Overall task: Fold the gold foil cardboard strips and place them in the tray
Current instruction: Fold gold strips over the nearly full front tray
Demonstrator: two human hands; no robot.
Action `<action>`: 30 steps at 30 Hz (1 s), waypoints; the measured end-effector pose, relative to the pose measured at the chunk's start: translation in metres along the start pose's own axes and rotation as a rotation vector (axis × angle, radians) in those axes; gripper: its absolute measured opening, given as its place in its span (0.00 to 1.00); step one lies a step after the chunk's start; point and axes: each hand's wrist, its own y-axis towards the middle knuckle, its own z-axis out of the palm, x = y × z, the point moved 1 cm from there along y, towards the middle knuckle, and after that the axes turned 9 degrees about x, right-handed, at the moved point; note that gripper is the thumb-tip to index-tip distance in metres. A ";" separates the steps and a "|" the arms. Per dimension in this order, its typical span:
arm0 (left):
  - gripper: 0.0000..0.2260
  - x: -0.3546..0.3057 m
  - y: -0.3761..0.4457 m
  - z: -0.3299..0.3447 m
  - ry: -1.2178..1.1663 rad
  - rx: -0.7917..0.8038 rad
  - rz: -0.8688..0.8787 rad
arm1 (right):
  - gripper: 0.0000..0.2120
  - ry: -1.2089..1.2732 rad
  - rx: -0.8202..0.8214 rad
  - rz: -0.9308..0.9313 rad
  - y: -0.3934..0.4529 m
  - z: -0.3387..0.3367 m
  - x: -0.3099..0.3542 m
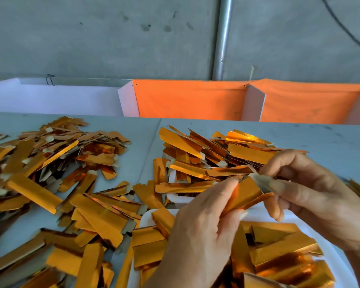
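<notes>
A gold foil cardboard strip (pixel 246 194) is pinched at both ends by the left hand (pixel 204 231) and right hand (pixel 312 190), each grip closed on it, above the white tray (pixel 146 219).

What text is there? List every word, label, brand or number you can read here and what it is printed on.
None: no readable text appears anywhere in this view.
The gold foil strips, the white tray, the orange cloth, the white panel and the grey wall carry no lettering; the wall shows only dark smudges.
</notes>
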 end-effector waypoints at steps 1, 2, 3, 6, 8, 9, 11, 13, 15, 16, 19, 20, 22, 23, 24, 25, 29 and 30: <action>0.22 0.000 0.000 -0.001 -0.005 -0.003 0.010 | 0.21 0.010 0.009 0.004 0.000 0.000 0.000; 0.21 0.000 0.000 -0.001 -0.011 -0.002 0.026 | 0.21 0.020 0.016 0.012 -0.001 0.000 0.000; 0.20 0.000 0.001 -0.002 -0.022 0.009 0.042 | 0.20 0.023 0.023 0.022 -0.001 0.001 0.000; 0.19 -0.001 0.002 -0.003 -0.066 0.056 0.072 | 0.20 0.026 0.024 0.053 0.000 0.004 0.000; 0.19 -0.001 0.003 -0.004 -0.094 0.047 0.090 | 0.21 0.068 0.006 0.068 0.000 0.006 0.001; 0.20 -0.001 0.003 -0.004 -0.102 0.039 0.089 | 0.22 0.083 -0.006 0.079 0.000 0.006 0.001; 0.21 -0.002 0.003 -0.004 -0.104 0.041 0.087 | 0.25 0.058 -0.024 0.122 0.000 0.007 0.002; 0.21 -0.001 0.003 -0.002 -0.056 0.043 0.104 | 0.26 0.020 -0.036 0.169 0.000 0.008 0.002; 0.21 -0.001 0.004 -0.001 0.023 0.031 0.120 | 0.27 -0.004 -0.048 0.191 0.000 0.008 0.002; 0.21 0.000 0.004 -0.001 0.058 0.029 0.121 | 0.26 -0.016 -0.056 0.192 0.001 0.008 0.003; 0.22 -0.001 0.004 0.001 0.107 0.026 0.153 | 0.23 -0.034 -0.073 0.171 0.001 0.009 0.004; 0.22 -0.001 0.004 0.002 0.087 0.020 0.161 | 0.20 -0.028 -0.076 0.163 0.002 0.010 0.004; 0.20 -0.003 0.005 0.002 0.030 -0.002 0.160 | 0.17 0.018 -0.072 0.151 0.003 0.010 0.003; 0.18 -0.003 0.005 0.001 0.012 -0.018 0.160 | 0.19 0.056 -0.066 0.149 0.003 0.010 0.002; 0.17 -0.003 0.005 0.000 0.000 -0.030 0.158 | 0.22 0.098 -0.064 0.153 0.003 0.010 0.001; 0.16 -0.003 0.005 -0.001 -0.014 -0.036 0.150 | 0.23 0.133 -0.064 0.159 0.003 0.010 0.001; 0.17 -0.004 0.006 -0.003 -0.102 -0.035 0.137 | 0.22 0.200 -0.040 0.165 0.003 0.008 0.000; 0.17 -0.005 0.006 -0.003 -0.112 -0.035 0.140 | 0.21 0.205 -0.032 0.165 0.003 0.008 -0.001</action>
